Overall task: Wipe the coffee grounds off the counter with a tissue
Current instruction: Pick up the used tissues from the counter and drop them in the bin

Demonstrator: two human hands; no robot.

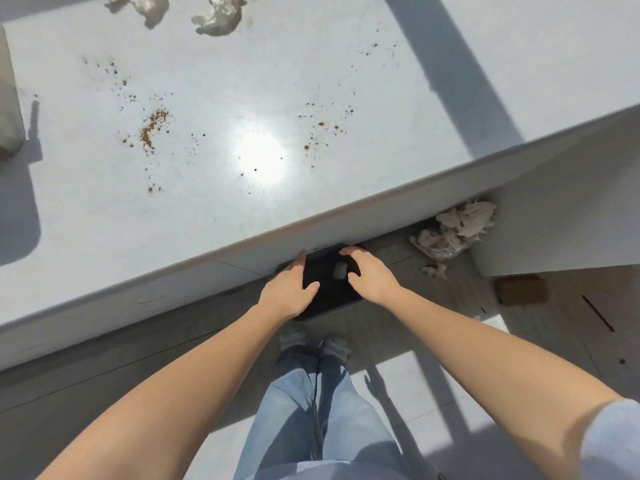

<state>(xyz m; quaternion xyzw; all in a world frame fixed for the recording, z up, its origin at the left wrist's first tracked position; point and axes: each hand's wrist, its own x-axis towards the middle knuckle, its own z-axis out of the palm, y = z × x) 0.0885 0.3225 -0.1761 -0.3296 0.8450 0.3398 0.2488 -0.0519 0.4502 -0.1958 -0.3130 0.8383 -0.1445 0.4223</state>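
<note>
Brown coffee grounds lie scattered on the white counter (214,209), with a dense streak at the left (152,128) and looser specks at the right (322,133). Below the counter's front edge, a black box (329,292) shows a white tissue (339,270) at its top opening. My left hand (289,289) grips the box's left side, thumb over the top. My right hand (370,275) curls over its top right, fingers beside the tissue. Two crumpled tissues (218,19) lie at the counter's far edge.
A pile of used crumpled tissues (453,230) lies on the floor under the counter at the right, next to a white panel. A brown flat object (521,291) rests on the floor nearby. A white object (8,109) stands at the counter's left edge. My legs and shoes are below.
</note>
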